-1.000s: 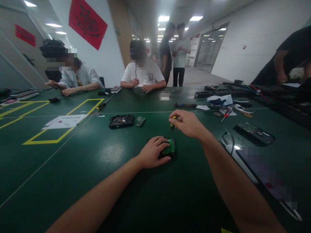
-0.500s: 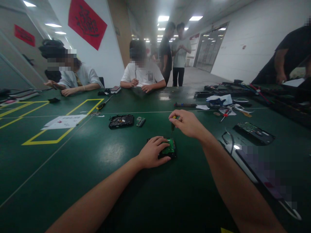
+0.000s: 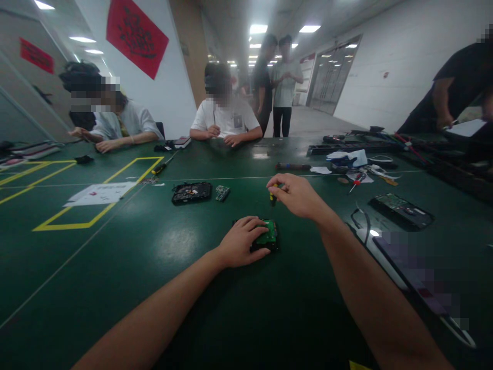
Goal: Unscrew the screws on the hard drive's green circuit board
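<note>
A hard drive [image 3: 274, 241] lies on the green table with its green circuit board facing up. My left hand [image 3: 244, 242] grips it from the left, fingers over the board and thumb along the near edge. That hand covers much of the drive. My right hand [image 3: 296, 198] pinches a screwdriver [image 3: 272, 198] with a yellow and black handle, held upright over the drive's far right end. The thin shaft is too faint to tell whether its tip touches the drive.
Left of centre lie an opened hard drive [image 3: 191, 192] and a small circuit board [image 3: 222, 193]. Another hard drive [image 3: 402, 210] rests at right, beyond a power strip [image 3: 414, 277]. A yellow-black screwdriver [image 3: 162, 165] lies near white paper [image 3: 98, 194]. Several people sit or stand around.
The screwdriver handle has turned in my right hand's fingers, showing more yellow. My left hand stays on the hard drive. At far right, a person's hand with white paper has shifted slightly.
</note>
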A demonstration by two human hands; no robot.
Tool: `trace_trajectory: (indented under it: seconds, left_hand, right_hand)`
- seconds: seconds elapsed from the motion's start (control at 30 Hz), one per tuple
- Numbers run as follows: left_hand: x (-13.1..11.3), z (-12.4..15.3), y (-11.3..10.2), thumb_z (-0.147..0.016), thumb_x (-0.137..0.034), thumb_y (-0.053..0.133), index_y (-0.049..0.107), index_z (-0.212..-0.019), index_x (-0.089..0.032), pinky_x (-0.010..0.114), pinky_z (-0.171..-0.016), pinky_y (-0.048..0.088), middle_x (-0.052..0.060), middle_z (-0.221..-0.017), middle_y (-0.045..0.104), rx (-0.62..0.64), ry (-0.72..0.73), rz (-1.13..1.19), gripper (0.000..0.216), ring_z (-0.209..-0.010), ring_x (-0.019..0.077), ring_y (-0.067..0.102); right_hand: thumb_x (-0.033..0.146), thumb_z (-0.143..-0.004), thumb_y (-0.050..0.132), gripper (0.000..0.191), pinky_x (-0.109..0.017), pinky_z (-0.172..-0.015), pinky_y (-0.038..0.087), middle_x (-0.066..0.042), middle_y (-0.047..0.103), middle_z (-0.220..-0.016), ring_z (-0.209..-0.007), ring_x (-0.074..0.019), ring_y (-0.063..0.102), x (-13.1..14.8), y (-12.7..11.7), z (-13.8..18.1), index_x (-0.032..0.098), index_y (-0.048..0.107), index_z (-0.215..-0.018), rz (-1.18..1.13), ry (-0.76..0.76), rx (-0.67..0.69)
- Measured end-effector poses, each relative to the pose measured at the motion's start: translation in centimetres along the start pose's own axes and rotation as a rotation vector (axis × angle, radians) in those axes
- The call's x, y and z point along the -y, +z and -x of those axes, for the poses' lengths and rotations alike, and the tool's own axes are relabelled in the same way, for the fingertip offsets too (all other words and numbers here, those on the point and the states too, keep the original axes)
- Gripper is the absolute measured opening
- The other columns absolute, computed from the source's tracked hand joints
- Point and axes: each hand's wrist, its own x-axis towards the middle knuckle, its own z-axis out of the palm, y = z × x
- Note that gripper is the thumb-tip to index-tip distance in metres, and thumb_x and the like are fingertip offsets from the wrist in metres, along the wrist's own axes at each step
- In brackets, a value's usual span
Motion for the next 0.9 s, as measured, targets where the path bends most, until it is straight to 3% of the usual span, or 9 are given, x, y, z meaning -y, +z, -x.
trace_trajectory:
  seconds: [0.17,0.3,0.47,0.67,0.9]
  left_hand:
    - [-0.07,0.03,-0.12,-0.091,-0.054,0.068,0.057,-0.139,-0.025,0.055,-0.115,0.042,0.01,-0.142,0.061,0.006,0.002,0.001,0.058,-0.138,0.0351,0.05]
    - [-0.02,0.06,-0.08,-0.091,-0.054,0.068,0.057,-0.14,-0.025,0.056,-0.114,0.042,0.01,-0.143,0.061,0.007,-0.003,0.0,0.058,-0.138,0.0354,0.049]
    - [0.06,-0.02,-0.03,-0.091,-0.056,0.067,0.057,-0.139,-0.025,0.056,-0.114,0.042,0.01,-0.143,0.06,0.006,0.006,0.002,0.058,-0.138,0.0357,0.05]
    - [-0.08,-0.07,-0.12,-0.091,-0.055,0.067,0.058,-0.139,-0.024,0.056,-0.115,0.042,0.01,-0.143,0.061,0.009,0.001,-0.01,0.057,-0.138,0.0357,0.05]
    - [-0.05,-0.01,-0.03,-0.091,-0.055,0.068,0.058,-0.139,-0.025,0.056,-0.115,0.042,0.01,-0.142,0.061,0.006,0.0,-0.011,0.058,-0.138,0.0351,0.05]
  right_hand:
    - [0.024,-0.096,0.06,0.018,-0.032,-0.073,0.049,-0.006,0.076,-0.096,-0.075,-0.0187,0.069,-0.04,-0.05,0.06,0.021,0.072,-0.109,-0.021,0.018,0.002]
    - [0.023,-0.095,0.061,0.023,-0.032,-0.073,0.05,-0.008,0.077,-0.105,-0.076,-0.0191,0.071,-0.31,0.13,0.06,0.019,0.069,-0.116,-0.05,0.048,-0.025]
    - [0.026,-0.095,0.061,0.018,-0.031,-0.07,0.048,-0.008,0.077,-0.098,-0.075,-0.0189,0.069,-0.12,0.11,-0.03,0.019,0.069,-0.11,-0.019,0.082,-0.021]
    - [0.03,-0.096,0.061,0.016,-0.031,-0.071,0.047,-0.005,0.075,-0.095,-0.075,-0.0175,0.067,0.17,-0.14,0.03,0.02,0.072,-0.102,-0.018,0.005,-0.018]
    - [0.025,-0.096,0.058,0.023,-0.033,-0.073,0.049,-0.007,0.077,-0.097,-0.073,-0.0186,0.069,-0.11,0.05,0.04,0.02,0.07,-0.115,-0.037,0.041,-0.007]
